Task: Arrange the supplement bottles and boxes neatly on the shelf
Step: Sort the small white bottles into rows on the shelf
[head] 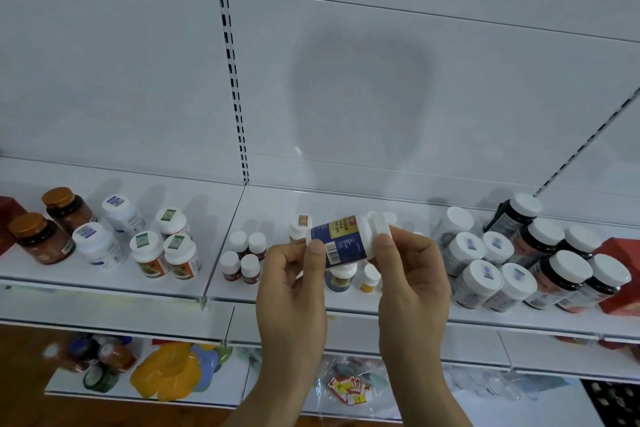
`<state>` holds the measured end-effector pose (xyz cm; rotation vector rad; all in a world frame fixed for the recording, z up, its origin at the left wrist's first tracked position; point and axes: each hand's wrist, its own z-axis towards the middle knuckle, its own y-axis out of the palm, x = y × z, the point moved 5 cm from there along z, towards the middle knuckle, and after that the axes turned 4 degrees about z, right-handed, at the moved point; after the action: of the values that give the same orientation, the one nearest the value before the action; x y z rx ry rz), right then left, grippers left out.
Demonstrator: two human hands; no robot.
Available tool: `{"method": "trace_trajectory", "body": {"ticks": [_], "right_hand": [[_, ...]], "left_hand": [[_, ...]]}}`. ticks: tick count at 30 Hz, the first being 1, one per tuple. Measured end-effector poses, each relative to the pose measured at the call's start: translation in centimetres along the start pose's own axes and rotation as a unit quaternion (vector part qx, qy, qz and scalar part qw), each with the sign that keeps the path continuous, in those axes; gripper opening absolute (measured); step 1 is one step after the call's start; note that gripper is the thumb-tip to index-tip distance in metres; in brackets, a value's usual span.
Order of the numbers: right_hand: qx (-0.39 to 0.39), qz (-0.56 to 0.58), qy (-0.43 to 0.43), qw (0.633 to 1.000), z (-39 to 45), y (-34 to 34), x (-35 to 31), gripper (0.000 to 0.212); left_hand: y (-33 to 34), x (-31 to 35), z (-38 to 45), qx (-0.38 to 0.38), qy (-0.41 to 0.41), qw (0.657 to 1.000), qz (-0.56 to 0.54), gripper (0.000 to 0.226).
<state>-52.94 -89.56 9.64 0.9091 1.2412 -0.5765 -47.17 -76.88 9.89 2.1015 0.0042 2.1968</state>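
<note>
I hold a white supplement bottle with a blue and yellow label (341,239) sideways in front of the shelf (277,291), its cap pointing right. My left hand (294,274) pinches its base end, thumb on the barcode. My right hand (408,267) grips the white cap end. Behind it on the shelf stand small white-capped bottles (244,260) to the left and a blue-labelled bottle (341,279) partly hidden by my hands.
Amber bottles with orange caps (43,236) and white bottles (149,253) stand at the shelf's left. A dense group of white-capped bottles (502,270) and a red box (620,274) fill the right. A lower shelf holds yellow packets (166,371) and price tags (351,388).
</note>
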Motion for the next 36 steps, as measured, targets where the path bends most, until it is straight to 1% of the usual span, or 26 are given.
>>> {"method": "trace_trajectory", "body": {"ticks": [4, 6, 7, 9, 12, 14, 17, 21, 26, 28, 30, 32, 34, 36], "right_hand": [[-0.009, 0.014, -0.002, 1.000, -0.1, 0.0, 0.0, 0.013], [-0.016, 0.023, -0.013, 1.000, -0.2, 0.0, -0.2, 0.015], [-0.023, 0.022, -0.025, 0.999, -0.2, 0.0, -0.3, 0.019], [-0.044, 0.014, -0.066, 0.997, -0.5, 0.2, -0.7, 0.029], [-0.086, -0.039, -0.152, 0.984, -1.2, 0.6, -1.6, 0.043], [-0.099, -0.070, -0.194, 0.974, -1.6, 0.7, -1.8, 0.051], [-0.106, -0.110, -0.228, 0.962, -1.9, 0.8, -1.9, 0.058], [-0.108, -0.109, -0.234, 0.960, -1.8, 0.5, -1.8, 0.056], [-0.097, -0.115, -0.244, 0.958, -1.7, -0.1, -1.5, 0.043], [-0.080, -0.123, -0.244, 0.958, -1.5, -0.3, -1.2, 0.038], [-0.063, -0.139, -0.238, 0.959, -1.4, -0.6, -0.8, 0.029], [-0.041, -0.162, -0.222, 0.961, -1.0, -1.0, -0.3, 0.025], [-0.035, -0.189, -0.191, 0.963, -0.5, -1.5, 0.3, 0.026], [-0.056, -0.229, -0.157, 0.959, -0.1, -1.7, 1.1, 0.029]], "left_hand": [[-0.1, -0.4, 0.2, -0.008, -0.012, 1.000, 0.012, 0.013], [0.0, -0.7, 0.3, -0.017, -0.027, 0.999, 0.016, 0.010], [0.0, -1.0, 0.5, -0.023, -0.040, 0.999, 0.015, 0.009], [0.0, -1.6, 0.8, -0.039, -0.071, 0.997, 0.008, 0.012], [0.3, -2.6, 1.2, -0.077, -0.133, 0.988, -0.026, 0.021], [0.5, -2.8, 1.2, -0.098, -0.164, 0.981, -0.037, 0.024], [0.8, -3.1, 1.1, -0.111, -0.187, 0.975, -0.051, 0.024], [1.0, -3.1, 1.0, -0.117, -0.192, 0.972, -0.072, 0.027], [1.0, -2.6, 0.6, -0.098, -0.166, 0.972, -0.134, 0.029], [0.8, -2.2, 0.5, -0.077, -0.137, 0.977, -0.146, 0.029], [0.6, -1.2, 0.3, -0.061, -0.079, 0.989, -0.110, 0.031], [0.4, -0.2, 0.2, -0.045, -0.017, 0.996, -0.076, 0.033], [0.2, 0.5, 0.1, -0.033, 0.031, 0.996, -0.072, 0.039], [0.1, 1.1, 0.0, -0.023, 0.087, 0.995, -0.031, 0.052]]}}
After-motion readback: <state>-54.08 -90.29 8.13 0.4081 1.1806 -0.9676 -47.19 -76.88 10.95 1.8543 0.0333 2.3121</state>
